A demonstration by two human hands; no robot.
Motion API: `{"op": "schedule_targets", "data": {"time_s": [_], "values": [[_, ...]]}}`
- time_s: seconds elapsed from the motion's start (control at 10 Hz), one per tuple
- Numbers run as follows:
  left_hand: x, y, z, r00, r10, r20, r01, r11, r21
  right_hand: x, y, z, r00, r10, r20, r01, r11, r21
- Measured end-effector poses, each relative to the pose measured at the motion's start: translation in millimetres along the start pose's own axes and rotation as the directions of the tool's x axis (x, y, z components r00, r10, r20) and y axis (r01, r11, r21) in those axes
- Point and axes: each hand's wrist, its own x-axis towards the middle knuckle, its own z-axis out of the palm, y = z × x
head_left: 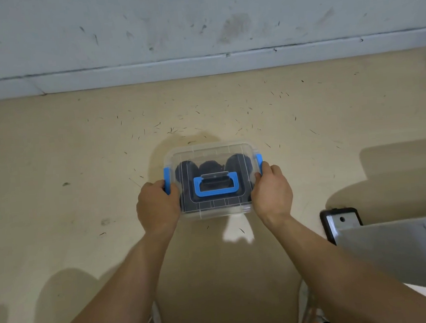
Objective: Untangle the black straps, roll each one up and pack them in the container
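1. Pale beige floor, flecked with dark fibres. It spreads under and all round the clear plastic container, my landmark here.
2. Scuffed grey wall, well beyond the container's far side.
3. Flat grey slab, to the right of the container and nearer me.
4. The container itself, lid on. I cannot tell whether it rests on the floor or is lifted just clear of it.
5. Left hand, clasping the container's left side, fingers curled round the blue latch there.
6. Right hand, grasping the right side in the same way.
7. Dark-rimmed shiny plate, right of the container, touching the slab's edge.
8. Blue rectangular handle, lying flat on the middle of the lid.
9. Rolled black straps, several rolls seen through the lid, packed inside the container.
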Motion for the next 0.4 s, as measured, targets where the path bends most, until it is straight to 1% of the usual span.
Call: {"op": "schedule_targets", "data": {"time_s": [0.1,0.2,0.3,0.4], "values": [[14.8,13.0,-1.9,1.0,0.02,0.015,-0.021,0.999,0.028,16.0,-4.1,-1.7,1.0,-0.01,0.012,0.01,1.0,0.011],[26.4,33.3,-14.5,0.993,0.046,0.11,-0.046,0.999,-0.005,34.4,-12.0,-14.1,0.993,0.026,0.114,-0.036,0.995,0.091],[24.0,46.3,-34.2,0.972,0.122,0.2,-0.132,0.991,0.037,39.5,-21.5,-37.2,0.983,-0.045,0.179,0.047,0.999,-0.008],[8.7,57.5,-61.9,0.946,0.148,0.288,-0.195,0.97,0.143,32.9,-32.6,-71.6,0.972,-0.096,0.212,0.119,0.988,-0.099]]}}
